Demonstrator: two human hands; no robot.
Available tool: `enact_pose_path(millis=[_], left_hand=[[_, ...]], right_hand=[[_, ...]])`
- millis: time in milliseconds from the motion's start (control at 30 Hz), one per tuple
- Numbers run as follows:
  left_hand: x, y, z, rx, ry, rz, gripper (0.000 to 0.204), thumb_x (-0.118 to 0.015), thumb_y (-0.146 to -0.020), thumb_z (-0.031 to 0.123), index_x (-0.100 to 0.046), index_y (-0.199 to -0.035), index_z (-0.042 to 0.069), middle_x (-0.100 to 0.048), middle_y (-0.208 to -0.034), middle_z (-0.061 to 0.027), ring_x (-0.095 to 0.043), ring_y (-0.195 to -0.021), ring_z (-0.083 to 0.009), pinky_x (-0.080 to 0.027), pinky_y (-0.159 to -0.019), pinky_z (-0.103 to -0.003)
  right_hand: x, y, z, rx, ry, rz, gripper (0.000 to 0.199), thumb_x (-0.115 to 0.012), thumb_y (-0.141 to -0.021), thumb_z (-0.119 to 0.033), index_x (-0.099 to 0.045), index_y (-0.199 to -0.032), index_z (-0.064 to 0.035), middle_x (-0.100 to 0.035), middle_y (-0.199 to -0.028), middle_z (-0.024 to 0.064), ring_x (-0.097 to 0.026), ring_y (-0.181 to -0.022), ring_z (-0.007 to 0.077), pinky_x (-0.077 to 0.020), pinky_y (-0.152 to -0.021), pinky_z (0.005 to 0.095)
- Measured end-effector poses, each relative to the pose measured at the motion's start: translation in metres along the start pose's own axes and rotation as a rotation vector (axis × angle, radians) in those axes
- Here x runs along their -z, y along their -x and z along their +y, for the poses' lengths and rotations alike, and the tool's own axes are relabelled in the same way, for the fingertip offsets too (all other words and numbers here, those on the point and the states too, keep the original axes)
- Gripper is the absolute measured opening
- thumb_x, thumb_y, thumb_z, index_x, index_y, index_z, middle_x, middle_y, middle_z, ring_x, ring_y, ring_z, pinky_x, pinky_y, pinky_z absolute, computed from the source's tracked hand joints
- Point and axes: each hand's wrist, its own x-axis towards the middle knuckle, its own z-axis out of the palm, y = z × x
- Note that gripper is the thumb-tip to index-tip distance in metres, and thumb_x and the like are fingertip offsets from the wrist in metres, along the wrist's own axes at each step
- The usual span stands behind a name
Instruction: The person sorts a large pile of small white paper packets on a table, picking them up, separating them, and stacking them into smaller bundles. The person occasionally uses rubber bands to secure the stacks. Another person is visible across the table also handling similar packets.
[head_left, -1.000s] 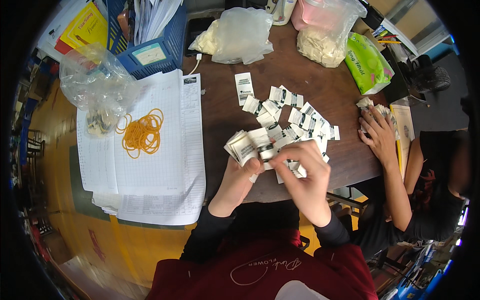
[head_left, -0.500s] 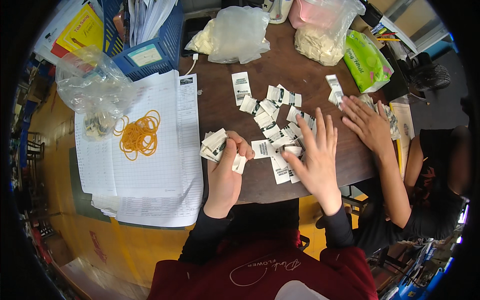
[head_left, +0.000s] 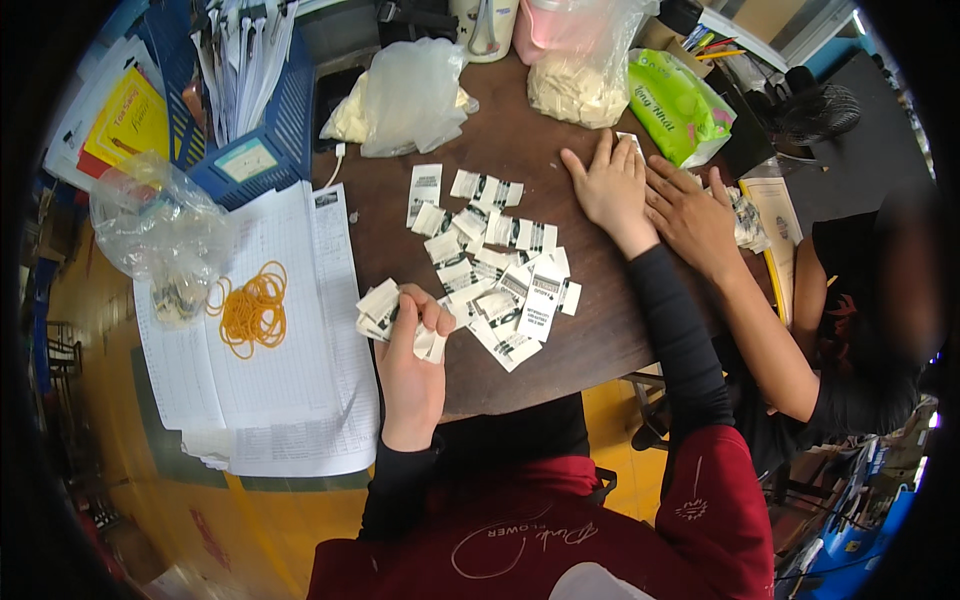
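Observation:
My left hand [head_left: 412, 375] is closed round a small stack of white printed labels [head_left: 377, 308], thumb on top, at the left of the loose pile. Stretched far out to the right, my right hand [head_left: 613, 195] lies flat over the table with its fingers extended. Its fingertips partly cover a white label [head_left: 629, 143]. A co-worker's hand [head_left: 690, 215] is right beside it, fingers spread, touching or nearly so. Between my hands lies a loose pile of labels [head_left: 500, 235], overlapping at odd angles. One longer label [head_left: 541, 300] rests on the pile's right side.
Orange rubber bands [head_left: 252, 310] lie on a gridded notebook [head_left: 300, 380] at the left, by a clear plastic bag [head_left: 165, 225]. A blue file basket [head_left: 255, 155], filled bags [head_left: 410, 100] and a green tissue pack [head_left: 680, 108] line the back. A co-worker sits at the right.
My right hand has moved from above the pile to the far right, beside the co-worker's hand. A long label now shows on the pile's right side. My left hand keeps its stack.

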Motion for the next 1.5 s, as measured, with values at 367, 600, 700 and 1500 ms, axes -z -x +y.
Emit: enact_pose_path(millis=[367, 600, 700, 1500], left_hand=[[0.005, 0.002, 0.001, -0.022, 0.046, 0.042, 0.016, -0.05, -0.104, 0.019, -0.051, -0.096, 0.006, -0.042, -0.079, -0.0009, -0.041, -0.075, -0.0132, -0.038, -0.073, -0.03], [0.001, 0.004, 0.001, -0.061, 0.01, 0.114, 0.016, -0.049, -0.104, 0.019, -0.051, -0.095, 0.006, -0.044, -0.075, -0.0001, -0.042, -0.073, -0.0113, -0.037, -0.071, -0.029], [0.002, 0.004, -0.001, -0.134, 0.021, 0.136, 0.014, -0.049, -0.104, 0.018, -0.051, -0.096, 0.006, -0.043, -0.075, -0.0001, -0.042, -0.073, -0.0112, -0.037, -0.07, -0.028], [0.005, 0.004, 0.002, -0.278, 0.084, 0.196, 0.014, -0.048, -0.103, 0.012, -0.048, -0.09, 0.008, -0.045, -0.083, 0.0018, -0.035, -0.066, -0.006, -0.033, -0.062, -0.026]], right_hand=[[0.055, 0.107, -0.103, 0.133, -0.735, -0.292, 0.058, -0.045, -0.102, -0.031, -0.037, -0.142, 0.0095, -0.036, -0.146, 0.0342, -0.031, -0.14, 0.0461, -0.025, -0.115, 0.0479], [0.132, 0.115, -0.069, 0.396, -0.771, -0.312, 0.113, -0.086, -0.063, -0.045, -0.029, -0.151, -0.0038, -0.021, -0.156, 0.0295, -0.018, -0.145, 0.0471, -0.0167, -0.114, 0.0617], [0.11, 0.141, -0.089, 0.451, -0.367, -0.503, 0.106, -0.08, -0.063, -0.06, -0.038, -0.15, -0.0164, -0.02, -0.155, 0.0314, -0.019, -0.146, 0.0455, -0.0147, -0.113, 0.0647], [0.049, 0.081, -0.124, 0.537, -0.749, -0.289, 0.037, -0.066, -0.073, 0.003, -0.055, -0.108, -0.0013, -0.058, -0.1, 0.0185, -0.058, -0.096, 0.0404, -0.0461, -0.079, 0.0452]])
